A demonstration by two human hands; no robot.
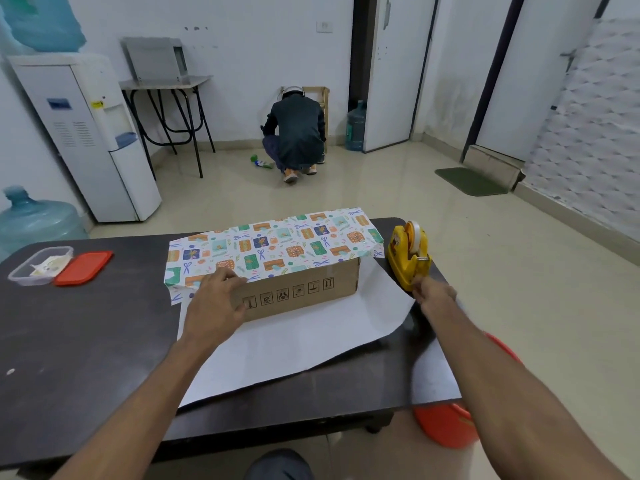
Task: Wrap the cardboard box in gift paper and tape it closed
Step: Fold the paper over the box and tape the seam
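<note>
On table: box sitting on paper, far flap folded over its top. Left hand, fingers spread, is pinning that flap down; right hand is pinching tape at dispenser, likely to fix it.

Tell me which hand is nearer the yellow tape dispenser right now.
Right. The right hand is at the near end of the yellow tape dispenser, fingers at its cutter. The left hand is across the cardboard box, pressing the gift paper on its top edge.
</note>
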